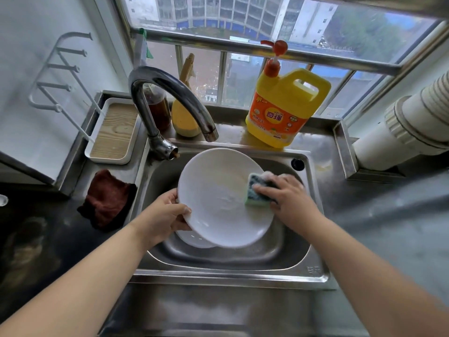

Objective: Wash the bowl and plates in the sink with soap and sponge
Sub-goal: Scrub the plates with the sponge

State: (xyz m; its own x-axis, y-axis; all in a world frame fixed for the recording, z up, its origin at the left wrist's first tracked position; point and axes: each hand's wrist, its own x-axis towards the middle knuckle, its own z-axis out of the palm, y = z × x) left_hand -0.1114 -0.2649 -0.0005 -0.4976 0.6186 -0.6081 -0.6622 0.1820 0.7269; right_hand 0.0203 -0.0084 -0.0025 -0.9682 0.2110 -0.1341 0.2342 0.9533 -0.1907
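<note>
While the left hand (167, 215) grips the rim of a white plate (218, 203) tilted over the steel sink (243, 278), the right hand (286, 198) presses a soapy green sponge (255, 190) on its right side. Another white dish (194, 240) lies underneath. A yellow detergent jug (284, 108) stands behind the sink.
</note>
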